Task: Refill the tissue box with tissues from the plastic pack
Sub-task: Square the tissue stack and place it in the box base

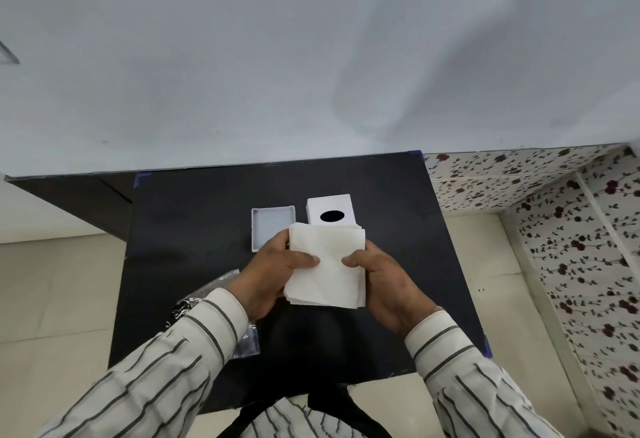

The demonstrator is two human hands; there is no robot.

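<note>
Both hands hold a stack of tissues (327, 264) above the black table (194, 229); left hand (277, 273) closed on the stack's left edge, thumb across the top sheet, fingers hidden beneath; right hand (381, 276) closed on the right edge in the same way, thumb on top; the two thumbs nearly meet at mid-stack.

Stack is out of its wrapper; the plastic pack (204, 302) lies crumpled beneath the left forearm, partly hidden by the striped sleeve (166, 361); whether any tissues remain in it cannot be told.

Just beyond the fingertips: the box body (330, 210), white, dark oval hole facing up; to its left, just apart, a shallow white tray (272, 228), open side up, empty, probably the box's base.

Handling judgement: stack is light, soft and limp; sheets are loose and can fan or slide off one another; corners already look slightly uneven at the far right; the top sheet shows creases. Best grip is as now, pinching opposite edges with thumbs above and fingers supporting from below, so the pile keeps square; squeezing hard would buckle it. Likely next: set it flat in the tray; not yet begun.
</note>
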